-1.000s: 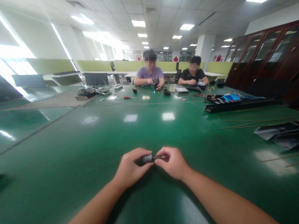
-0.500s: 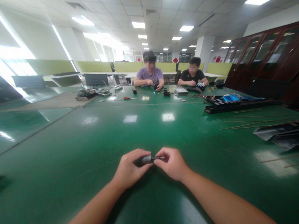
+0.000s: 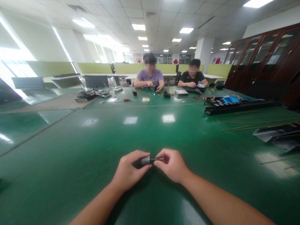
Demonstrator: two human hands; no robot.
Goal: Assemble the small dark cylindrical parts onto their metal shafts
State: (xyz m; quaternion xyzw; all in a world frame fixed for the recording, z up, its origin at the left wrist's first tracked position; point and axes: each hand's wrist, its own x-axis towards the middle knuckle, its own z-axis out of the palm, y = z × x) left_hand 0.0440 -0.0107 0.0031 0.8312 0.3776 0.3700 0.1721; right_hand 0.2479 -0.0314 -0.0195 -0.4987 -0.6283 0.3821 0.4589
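Observation:
My left hand [image 3: 130, 168] holds a small grey metal cylinder [image 3: 145, 160] between thumb and fingers, low over the green tabletop. From the cylinder's right end a thin, dark, ridged shaft [image 3: 153, 159] points towards my right hand [image 3: 173, 164]. The right thumb and index finger are pinched on this shaft, and its pale tip shows just past them. Both pieces lie roughly in one line, level with the table. Whether the shaft is fixed in the cylinder I cannot tell. My palms hide part of the grip.
Two people sit across the green table [image 3: 112, 134], handling parts. An orange-handled screwdriver [image 3: 127, 100] and a white box [image 3: 181, 92] lie near them. At right are a long black channel [image 3: 222, 109], thin rods [image 3: 243, 126] and dark metal trays [image 3: 276, 134].
The cylinder and shaft have shifted very slightly left with my left hand. My right hand keeps its pinch in nearly the same place.

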